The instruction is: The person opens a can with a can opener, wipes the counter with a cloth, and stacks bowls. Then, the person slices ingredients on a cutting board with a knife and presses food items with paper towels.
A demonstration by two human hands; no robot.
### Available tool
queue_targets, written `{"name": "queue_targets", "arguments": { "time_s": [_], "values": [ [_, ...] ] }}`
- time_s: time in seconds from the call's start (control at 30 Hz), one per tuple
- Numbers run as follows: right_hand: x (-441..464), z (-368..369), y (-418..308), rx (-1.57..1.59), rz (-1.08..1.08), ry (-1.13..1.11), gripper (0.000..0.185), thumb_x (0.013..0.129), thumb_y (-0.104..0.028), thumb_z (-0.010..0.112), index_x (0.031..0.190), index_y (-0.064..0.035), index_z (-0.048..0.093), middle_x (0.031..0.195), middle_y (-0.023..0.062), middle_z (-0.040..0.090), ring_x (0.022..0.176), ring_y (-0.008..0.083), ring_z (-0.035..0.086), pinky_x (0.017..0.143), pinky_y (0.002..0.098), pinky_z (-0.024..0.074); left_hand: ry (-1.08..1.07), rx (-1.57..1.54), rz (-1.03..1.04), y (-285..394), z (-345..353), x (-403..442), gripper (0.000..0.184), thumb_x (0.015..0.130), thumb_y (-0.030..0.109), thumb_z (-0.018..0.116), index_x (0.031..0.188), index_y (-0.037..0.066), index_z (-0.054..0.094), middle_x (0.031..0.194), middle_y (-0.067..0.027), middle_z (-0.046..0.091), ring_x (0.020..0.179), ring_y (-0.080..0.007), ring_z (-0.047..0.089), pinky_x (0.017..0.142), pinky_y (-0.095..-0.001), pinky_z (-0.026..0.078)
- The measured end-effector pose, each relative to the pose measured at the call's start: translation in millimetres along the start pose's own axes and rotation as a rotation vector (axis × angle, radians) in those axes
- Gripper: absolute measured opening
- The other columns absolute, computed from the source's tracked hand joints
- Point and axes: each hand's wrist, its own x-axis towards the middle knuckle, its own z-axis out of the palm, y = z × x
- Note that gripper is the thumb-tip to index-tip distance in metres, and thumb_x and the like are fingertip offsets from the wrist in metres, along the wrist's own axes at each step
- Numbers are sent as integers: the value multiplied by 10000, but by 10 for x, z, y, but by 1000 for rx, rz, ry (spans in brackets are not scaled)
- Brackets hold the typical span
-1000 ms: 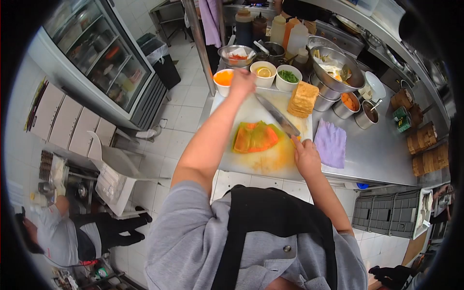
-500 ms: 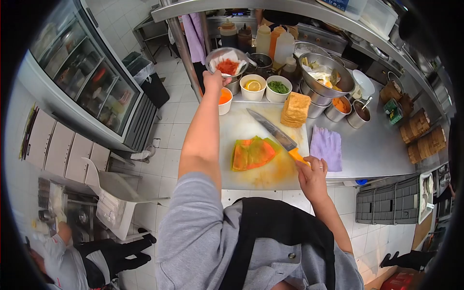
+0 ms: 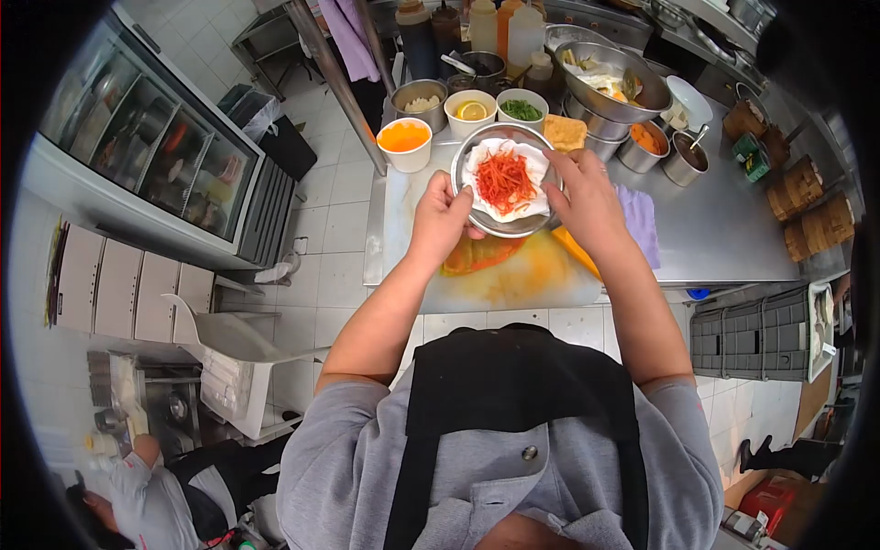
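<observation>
My left hand (image 3: 445, 215) grips the left rim of a metal bowl (image 3: 465, 165), thumb on top. White paper lines the bowl, with thin red shreds (image 3: 506, 181) heaped on it. My right hand (image 3: 587, 197) is closed on the bowl's right rim. Beneath the bowl is the white cutting board (image 3: 417, 266). Orange-and-green flat pieces (image 3: 481, 258) lie there, partly covered by the bowl. A knife's yellow handle (image 3: 576, 252) shows beside my right forearm; the bowl hides its blade. The browned bread-like block (image 3: 565, 134) is just behind my right hand.
White tubs hold orange bits (image 3: 404, 137), lemon (image 3: 471, 111) and chopped greens (image 3: 522, 110). A large steel bowl (image 3: 651, 105) stands at the back right, with sauce pots near it. A purple cloth (image 3: 639, 220) lies right. Another person (image 3: 174, 490) works at lower left.
The bowl of red shreds has come from the back left to above the board. My right hand has let go of the knife and moved to the bowl's right rim.
</observation>
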Motion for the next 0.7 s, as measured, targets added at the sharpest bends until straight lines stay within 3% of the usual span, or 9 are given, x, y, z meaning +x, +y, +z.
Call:
{"name": "queue_targets", "arguments": {
  "time_s": [0.13,0.2,0.33,0.43,0.5,0.53,0.7],
  "values": [
    [11,201,40,-99,-9,-28,300,776,-100,675,1072,-70,633,1015,133,553,952,316,568,832,425,485,-36,-28,-16,71,79,-195,178,972,110,495,844,78,375,645,-68,597,475,-116,599,393,-232,496],
    [-1,289,53,-225,5,-26,206,762,-84,656,965,-56,631,973,130,552,917,316,588,794,426,499,-47,-42,-17,24,82,-223,183,974,115,496,843,80,372,647,-71,599,473,-115,597,391,-230,491],
    [-60,357,49,-269,4,-89,189,766,-84,676,946,-55,626,954,109,572,949,315,579,784,415,497,-56,-63,-49,-9,143,-285,205,975,131,504,836,88,361,648,-74,598,476,-111,600,387,-226,484],
    [-151,326,-127,-125,-30,-20,185,795,-117,663,961,-52,611,956,121,596,916,343,592,773,435,497,-66,-63,-76,-5,219,-318,207,976,139,508,838,92,360,643,-70,595,483,-112,606,387,-225,484],
    [-202,259,-273,-9,122,-187,195,867,-195,589,960,-23,587,994,177,614,912,371,604,772,452,500,-88,-58,-80,1,269,-331,207,976,145,509,840,94,361,639,-67,593,485,-113,609,387,-225,484],
    [-216,219,-296,89,231,-329,311,894,-285,585,1068,-28,560,1027,184,617,950,402,603,809,463,492,-98,-44,-92,5,294,-333,210,977,149,508,841,92,360,658,-71,596,485,-117,609,388,-226,485],
    [-421,212,-295,38,217,-299,460,830,-358,659,1194,-109,528,1060,188,601,971,427,598,871,495,478,-136,-52,-142,-84,377,-346,189,976,175,523,875,85,392,708,-76,602,525,-139,628,428,-239,505]
  ]
}}
